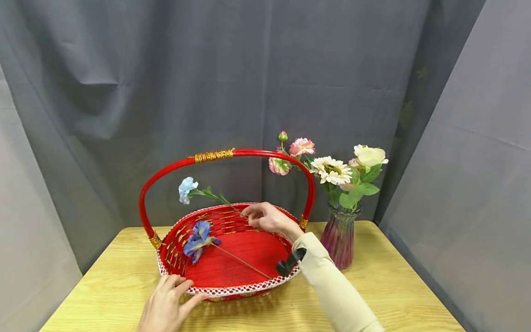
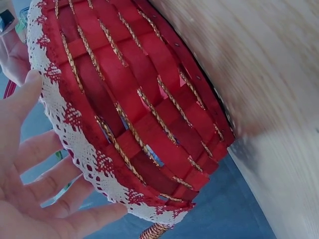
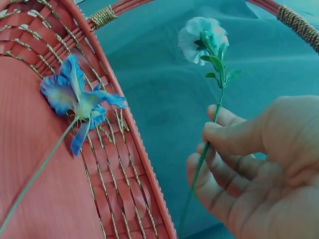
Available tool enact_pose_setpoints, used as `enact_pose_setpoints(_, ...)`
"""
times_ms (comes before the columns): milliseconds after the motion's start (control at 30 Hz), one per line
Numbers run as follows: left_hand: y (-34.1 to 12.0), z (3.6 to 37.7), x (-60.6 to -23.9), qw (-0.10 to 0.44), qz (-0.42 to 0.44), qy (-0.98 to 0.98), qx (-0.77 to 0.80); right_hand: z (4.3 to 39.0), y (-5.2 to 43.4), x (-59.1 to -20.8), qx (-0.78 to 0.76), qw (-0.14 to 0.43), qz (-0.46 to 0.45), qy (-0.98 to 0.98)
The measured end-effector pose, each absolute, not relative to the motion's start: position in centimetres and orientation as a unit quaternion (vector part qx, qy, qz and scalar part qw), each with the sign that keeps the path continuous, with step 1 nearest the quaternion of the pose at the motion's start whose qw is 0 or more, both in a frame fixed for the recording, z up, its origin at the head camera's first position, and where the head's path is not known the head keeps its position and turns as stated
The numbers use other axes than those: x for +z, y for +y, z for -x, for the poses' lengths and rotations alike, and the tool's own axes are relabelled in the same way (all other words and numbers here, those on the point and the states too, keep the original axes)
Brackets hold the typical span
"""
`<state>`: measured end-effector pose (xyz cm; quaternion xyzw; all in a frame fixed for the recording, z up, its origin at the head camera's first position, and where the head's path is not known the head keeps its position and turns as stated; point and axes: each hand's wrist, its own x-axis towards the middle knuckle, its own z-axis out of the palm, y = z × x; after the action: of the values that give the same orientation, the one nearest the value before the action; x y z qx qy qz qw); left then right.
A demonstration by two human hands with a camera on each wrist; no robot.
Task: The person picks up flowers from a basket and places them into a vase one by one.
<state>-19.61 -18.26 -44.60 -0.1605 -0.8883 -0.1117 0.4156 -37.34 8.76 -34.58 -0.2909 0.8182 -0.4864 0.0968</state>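
My right hand point(image 1: 268, 217) pinches the thin green stem of a light blue carnation point(image 1: 188, 190) between thumb and fingers. It holds the carnation above the far side of a red woven basket point(image 1: 249, 289), with the bloom pointing left. In the right wrist view the carnation point(image 3: 203, 40) stands beyond the fingertips, past the basket's wall. A blue-purple iris point(image 1: 199, 240) lies inside the basket, its stem slanting to the near right rim. My left hand point(image 1: 166, 302) holds the basket's near left rim, thumb outside and fingers over the white lace edge point(image 2: 75, 129); some fingertips are hidden behind it.
A purple-tinted glass vase point(image 1: 339, 240) stands right of the basket, with pink flowers, a cream daisy-like flower point(image 1: 332, 170) and a white rose point(image 1: 370, 156). The tall red handle point(image 1: 143, 203) arches over the basket. Grey curtains point(image 1: 199, 92) surround the wooden table point(image 1: 116, 281).
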Motion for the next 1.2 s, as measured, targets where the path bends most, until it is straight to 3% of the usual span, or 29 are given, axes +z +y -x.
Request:
enact_pose_setpoints(400,-18.3,19.8,-44.1,0.414,0.163,-0.887,-0.123,36.1,12.1,-33.4,-0.481,0.070,0.215,0.847)
enact_pose_setpoints(800,-18.1,19.6,-44.4,0.408,0.162,-0.890,-0.125,35.0,15.7,-32.0,-0.456,0.036,0.250,0.853)
enact_pose_setpoints(1200,-18.1,19.5,-44.3,0.408,0.161,-0.890,-0.126,34.4,18.5,-34.1,-0.491,0.043,0.257,0.831)
